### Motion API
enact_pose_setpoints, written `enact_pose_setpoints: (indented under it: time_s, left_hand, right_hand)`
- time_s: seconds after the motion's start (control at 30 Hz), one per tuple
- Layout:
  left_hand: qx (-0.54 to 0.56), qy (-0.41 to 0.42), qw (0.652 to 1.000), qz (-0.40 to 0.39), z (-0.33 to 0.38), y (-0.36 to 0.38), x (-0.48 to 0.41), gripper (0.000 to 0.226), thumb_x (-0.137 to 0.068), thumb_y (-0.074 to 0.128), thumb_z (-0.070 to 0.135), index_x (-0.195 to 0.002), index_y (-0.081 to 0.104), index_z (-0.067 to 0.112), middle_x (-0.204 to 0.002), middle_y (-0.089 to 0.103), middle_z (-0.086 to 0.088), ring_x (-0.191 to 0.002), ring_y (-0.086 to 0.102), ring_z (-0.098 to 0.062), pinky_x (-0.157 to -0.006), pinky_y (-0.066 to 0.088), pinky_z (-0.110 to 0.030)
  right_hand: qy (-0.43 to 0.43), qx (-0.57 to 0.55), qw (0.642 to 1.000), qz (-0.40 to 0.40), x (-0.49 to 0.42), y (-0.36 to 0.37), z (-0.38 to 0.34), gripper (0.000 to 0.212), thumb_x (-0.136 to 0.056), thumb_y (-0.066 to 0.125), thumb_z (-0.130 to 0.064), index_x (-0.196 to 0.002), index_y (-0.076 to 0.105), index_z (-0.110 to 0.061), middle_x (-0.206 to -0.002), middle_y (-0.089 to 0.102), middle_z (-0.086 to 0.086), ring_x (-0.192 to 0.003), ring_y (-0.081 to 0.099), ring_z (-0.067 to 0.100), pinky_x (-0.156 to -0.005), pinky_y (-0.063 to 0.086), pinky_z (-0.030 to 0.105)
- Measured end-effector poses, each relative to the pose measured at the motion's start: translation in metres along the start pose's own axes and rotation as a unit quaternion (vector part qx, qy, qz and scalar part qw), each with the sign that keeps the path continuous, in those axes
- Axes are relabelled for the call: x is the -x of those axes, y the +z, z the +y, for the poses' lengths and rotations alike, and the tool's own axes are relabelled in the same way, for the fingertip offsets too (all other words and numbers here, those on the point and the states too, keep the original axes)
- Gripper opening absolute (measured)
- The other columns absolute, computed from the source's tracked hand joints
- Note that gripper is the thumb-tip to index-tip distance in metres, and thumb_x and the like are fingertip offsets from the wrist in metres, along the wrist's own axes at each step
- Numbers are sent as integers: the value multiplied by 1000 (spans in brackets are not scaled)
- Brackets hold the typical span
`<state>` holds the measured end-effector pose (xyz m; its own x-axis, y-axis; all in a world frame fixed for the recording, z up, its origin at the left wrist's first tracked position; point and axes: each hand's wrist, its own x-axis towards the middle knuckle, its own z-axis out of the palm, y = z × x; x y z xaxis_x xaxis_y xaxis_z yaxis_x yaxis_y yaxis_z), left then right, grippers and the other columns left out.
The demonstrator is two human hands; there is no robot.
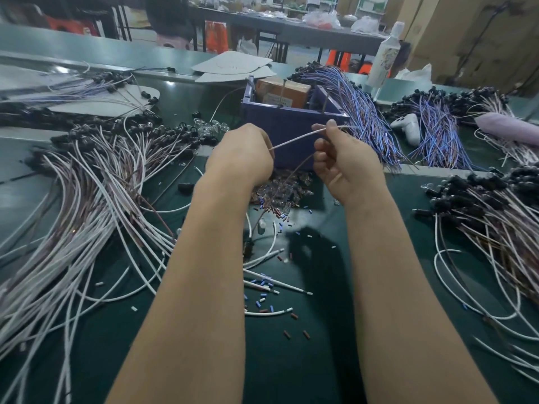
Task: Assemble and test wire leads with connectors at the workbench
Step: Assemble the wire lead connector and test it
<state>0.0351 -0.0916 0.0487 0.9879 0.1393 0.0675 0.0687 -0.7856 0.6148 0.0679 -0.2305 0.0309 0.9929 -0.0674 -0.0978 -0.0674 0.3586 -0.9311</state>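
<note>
Both hands are raised over the green bench in front of a purple bin [288, 126]. A thin white wire lead [294, 140] stretches between them. My left hand [242, 154] grips its near end, fingers curled away from the camera. My right hand [344, 158] pinches the far end between thumb and forefinger. A brown lead [284, 182] hangs down from the hands to a small connector [262, 223] near the bench. Below the hands lies a pile of clear parts [281, 189].
A big heap of white and brown leads with black connectors [96, 182] fills the left. Blue leads [364, 112] drape beside the bin, more bundles [490, 217] lie right. Cut sleeve bits [264, 290] litter the middle. A white bottle [385, 53] stands at the back.
</note>
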Motion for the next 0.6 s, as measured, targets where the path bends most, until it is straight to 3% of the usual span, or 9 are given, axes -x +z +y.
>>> enact_pose_setpoints:
  time_s: [0.07, 0.13, 0.17, 0.27, 0.33, 0.4, 0.5, 0.6]
  left_hand:
    - [-12, 11, 1000, -14, 0, -1, 1, 25, -90, 48, 5, -88, 64, 24, -99, 64, -8, -90, 57, -28, -80, 48, -34]
    - [5, 44, 999, -12, 2, -2, 2, 21, -95, 48, 15, -102, 67, 21, -108, 66, -9, -98, 60, -27, -81, 45, -29]
    - [30, 69, 997, -3, 4, -3, 2, 23, -97, 47, 20, -110, 66, 17, -112, 66, -9, -102, 60, -25, -84, 43, -27]
    - [126, 142, 981, 48, 13, -5, 3, 30, -100, 43, 27, -119, 62, 13, -112, 66, -5, -98, 57, -15, -85, 41, -23]
    - [161, 168, 970, 69, 16, -4, 4, 28, -100, 45, 27, -119, 61, 15, -108, 65, -1, -94, 56, -12, -85, 42, -22]
    - [175, 176, 965, 88, 15, -3, 4, 23, -98, 49, 24, -116, 62, 18, -102, 65, 2, -91, 58, -12, -87, 46, -25]
    - [238, 160, 949, 132, 11, -2, 2, 17, -95, 54, 18, -111, 57, 14, -96, 67, -2, -87, 63, -15, -87, 51, -34]
    - [271, 134, 936, 183, 7, -4, -2, 6, -96, 52, 18, -101, 54, 16, -81, 64, 3, -73, 60, -6, -78, 49, -24]
  right_hand:
    - [-35, 2, 999, 4, 2, 0, 0, 25, -98, 50, -16, -78, 63, -10, -52, 48, -4, -37, 38, 3, -38, 31, 13]
    - [-109, 99, 989, 15, 4, -1, -3, 27, -99, 48, -13, -74, 60, -12, -53, 47, -4, -40, 37, 4, -41, 31, 16]
    - [-154, 188, 970, 17, 5, -1, -5, 28, -99, 47, -14, -73, 59, -14, -55, 47, -3, -43, 39, 5, -45, 33, 19]
    - [-240, 433, 869, -33, 12, 8, -11, 26, -97, 50, -18, -72, 57, -20, -61, 51, -6, -56, 45, 10, -61, 38, 27]
    - [-244, 510, 821, -80, 16, 16, -11, 26, -95, 50, -18, -70, 56, -22, -63, 53, -9, -59, 47, 9, -58, 38, 23]
    - [-240, 543, 796, -117, 20, 22, -9, 19, -93, 49, -13, -77, 57, -19, -64, 53, -10, -57, 45, 5, -50, 34, 16]
    - [-241, 552, 784, -147, 22, 27, -6, 13, -93, 52, -13, -84, 59, -18, -63, 51, -11, -50, 41, 1, -45, 32, 10]
    - [-227, 531, 800, -160, 21, 26, -5, 6, -92, 59, -19, -87, 63, -20, -67, 56, -11, -53, 48, 1, -48, 36, 5]
